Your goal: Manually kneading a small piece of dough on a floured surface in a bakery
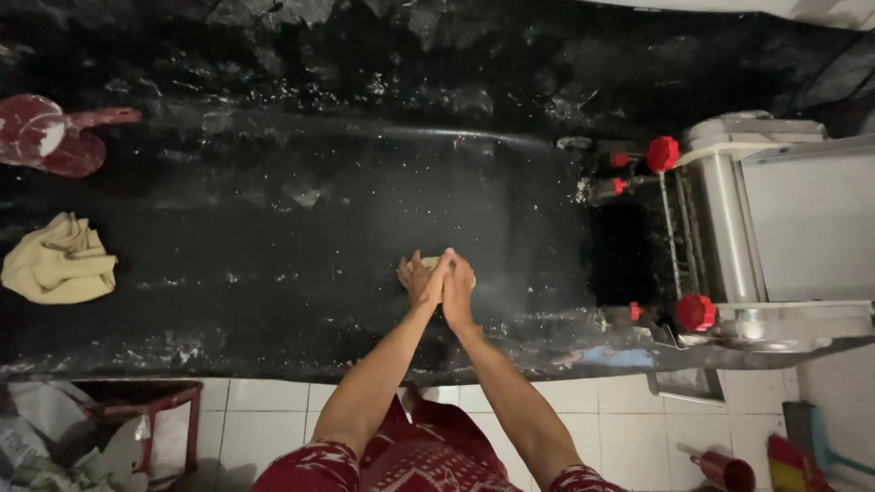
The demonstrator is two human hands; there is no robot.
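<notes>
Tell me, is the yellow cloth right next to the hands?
No, the yellow cloth lies far off at the counter's left end, while both hands press a small dough piece mid-counter.

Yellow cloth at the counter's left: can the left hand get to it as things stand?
Probably yes. The dark counter between the left hand and the yellow cloth is bare, but that hand is cupped with the right hand around a pale dough piece.

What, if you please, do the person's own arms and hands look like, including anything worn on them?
Both forearms are bare down to the left hand and right hand; no gloves, rings or watch can be made out. Short red sleeves with a pale pattern end near the elbows, matching the red patterned garment below.
</notes>
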